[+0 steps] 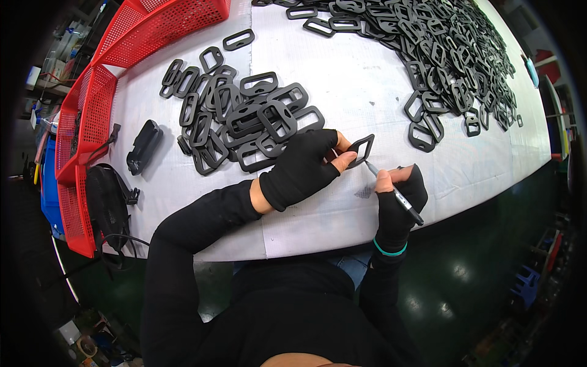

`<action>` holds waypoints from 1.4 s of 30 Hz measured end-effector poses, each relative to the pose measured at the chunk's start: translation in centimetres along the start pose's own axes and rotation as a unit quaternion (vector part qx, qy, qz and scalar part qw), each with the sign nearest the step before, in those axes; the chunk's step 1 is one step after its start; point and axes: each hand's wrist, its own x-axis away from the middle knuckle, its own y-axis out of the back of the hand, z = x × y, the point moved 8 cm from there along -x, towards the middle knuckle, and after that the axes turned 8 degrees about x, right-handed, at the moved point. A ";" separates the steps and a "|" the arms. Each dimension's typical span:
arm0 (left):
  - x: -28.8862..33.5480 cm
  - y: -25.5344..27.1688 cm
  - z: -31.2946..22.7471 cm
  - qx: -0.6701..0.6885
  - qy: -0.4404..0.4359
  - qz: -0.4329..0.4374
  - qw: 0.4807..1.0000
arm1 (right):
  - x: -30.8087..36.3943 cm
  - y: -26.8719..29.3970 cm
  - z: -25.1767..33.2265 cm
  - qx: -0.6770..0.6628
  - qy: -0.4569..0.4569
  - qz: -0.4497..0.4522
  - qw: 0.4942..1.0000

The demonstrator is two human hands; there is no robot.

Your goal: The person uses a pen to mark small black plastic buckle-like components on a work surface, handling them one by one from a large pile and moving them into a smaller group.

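Note:
Between the thumb and fingers of my left hand (309, 164), in a black fingerless glove, is a black rectangular frame (365, 148), tilted up off the table. My right hand (400, 192), gloved the same way with a teal band at the wrist, grips a grey marker pen (403, 200). The pen's tip points at the lower edge of the held frame; whether it touches I cannot tell. Just beyond my left hand lies a smaller loose pile of black frames (244, 116). A far larger heap of like frames (452, 67) spreads over the back right.
Red perforated baskets (85, 116) line the table's left edge. Near them lie an open black case (144, 147) and a black pouch with a cord (108, 192). Dark scribbles (365, 191) mark the white table cover (306, 226) near my hands.

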 end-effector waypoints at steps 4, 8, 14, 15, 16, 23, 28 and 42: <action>0.0 0.1 0.1 0.005 0.004 -0.001 1.000 | 0.0 0.0 -0.1 0.000 -0.005 -0.004 1.000; 0.0 0.0 0.1 0.000 0.002 -0.002 1.000 | 0.0 0.0 -0.1 -0.006 -0.005 -0.006 1.000; 0.1 0.0 0.1 0.010 0.007 0.000 1.000 | 0.0 -0.1 0.1 -0.006 -0.004 0.004 1.000; 0.0 0.0 0.0 0.010 0.007 0.000 1.000 | 0.0 -0.1 0.3 0.003 0.002 0.003 1.000; 0.0 0.0 -0.1 0.005 0.003 0.001 1.000 | 0.0 -0.1 0.4 0.010 0.009 0.001 1.000; -0.1 0.0 1.1 0.013 0.034 0.005 0.999 | 0.0 0.1 -0.2 -0.023 -0.009 -0.009 1.000; -0.3 0.1 1.4 0.030 0.066 0.014 0.997 | 0.0 0.1 -0.3 -0.020 -0.015 -0.011 1.000; -0.3 0.1 2.5 0.078 0.179 0.032 0.980 | 0.0 -0.1 0.0 0.010 -0.019 -0.005 1.000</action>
